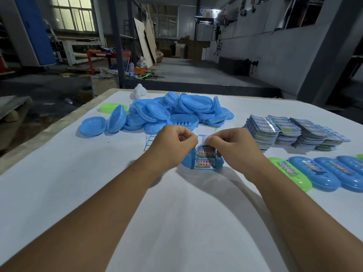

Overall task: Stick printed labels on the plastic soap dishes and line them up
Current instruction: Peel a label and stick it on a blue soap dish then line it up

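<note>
The label strip (pixel 205 158) pinched between the left hand (pixel 172 144) and right hand (pixel 233 146) carries red Chinese characters in two rows per label, too blurred to read with certainty. Print on the label stacks (pixel 294 132) at the right is illegible.

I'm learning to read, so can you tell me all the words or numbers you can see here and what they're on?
Label strip pinched by the left hand and right hand: red Chinese characters in two rows per label, too blurred to read surely.
Label stacks: print too small to read.
Labels on the lined-up soap dishes: too blurred to read.
Backing sheet: no readable text.
No numbers or brand names are readable.
</note>
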